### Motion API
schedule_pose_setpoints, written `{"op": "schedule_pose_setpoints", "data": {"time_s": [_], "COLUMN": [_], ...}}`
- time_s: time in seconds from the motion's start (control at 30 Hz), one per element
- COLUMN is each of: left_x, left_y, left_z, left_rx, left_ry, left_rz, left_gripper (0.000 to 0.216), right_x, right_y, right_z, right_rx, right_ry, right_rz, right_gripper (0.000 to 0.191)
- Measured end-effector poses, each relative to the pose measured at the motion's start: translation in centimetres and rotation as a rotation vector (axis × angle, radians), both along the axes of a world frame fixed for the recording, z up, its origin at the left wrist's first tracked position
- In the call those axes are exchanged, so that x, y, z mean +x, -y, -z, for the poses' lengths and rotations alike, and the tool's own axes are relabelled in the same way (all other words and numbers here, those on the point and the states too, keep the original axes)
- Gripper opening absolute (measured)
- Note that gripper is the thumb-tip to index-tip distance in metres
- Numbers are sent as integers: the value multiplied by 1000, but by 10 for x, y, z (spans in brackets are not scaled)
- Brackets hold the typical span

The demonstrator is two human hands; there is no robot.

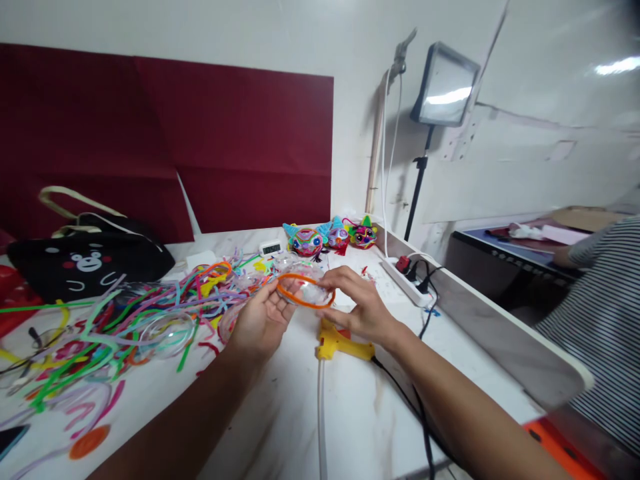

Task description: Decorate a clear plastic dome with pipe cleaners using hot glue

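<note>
One fuzzy orange oval ring (309,307) is held in the fingers of the left hand (261,321) and right hand (364,307), its long axis between them.

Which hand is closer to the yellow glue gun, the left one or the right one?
Right. In the picture, the right hand is just above the yellow glue gun, and the left hand is farther away, off to the glue gun's left.

Goes bare at the grip, left hand (261,323) and right hand (364,305) alike, and behind it along tapering forearms (465,400) (uncovered as far as visible).
</note>
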State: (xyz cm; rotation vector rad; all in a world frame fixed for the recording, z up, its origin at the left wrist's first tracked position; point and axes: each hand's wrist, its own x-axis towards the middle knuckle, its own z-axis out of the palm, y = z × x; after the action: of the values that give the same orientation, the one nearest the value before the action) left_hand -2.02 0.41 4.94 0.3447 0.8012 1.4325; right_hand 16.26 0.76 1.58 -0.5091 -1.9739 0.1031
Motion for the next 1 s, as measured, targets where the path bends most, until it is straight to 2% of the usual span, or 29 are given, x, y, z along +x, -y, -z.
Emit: {"op": "schedule_pose_setpoints", "data": {"time_s": [0.07, 0.13, 0.27, 0.57, 0.87, 1.0], "left_x": [-2, -3, -3, -1, 0, 0], "left_y": [0, 1, 4, 12, 18, 20], "left_z": [-2, -4, -9, -23, -31, -30], "left_rx": [6, 11, -16, -21, -48, -52], "left_ry": [9, 18, 32, 92, 106, 128], "left_rz": [3, 12, 13, 49, 30, 19], "left_gripper": [28, 28, 29, 32, 30, 28], "right_x": [-1, -1, 0, 0, -2, -6], "right_y": [0, 1, 1, -1, 2, 1], "right_z": [1, 2, 1, -4, -8, -5], "right_rx": [58, 99, 134, 101, 24, -52], "right_ry": [54, 80, 38, -178, -251, -331], "right_rz": [27, 60, 70, 17, 13, -36], "right_gripper": [41, 35, 32, 33, 37, 38]}}
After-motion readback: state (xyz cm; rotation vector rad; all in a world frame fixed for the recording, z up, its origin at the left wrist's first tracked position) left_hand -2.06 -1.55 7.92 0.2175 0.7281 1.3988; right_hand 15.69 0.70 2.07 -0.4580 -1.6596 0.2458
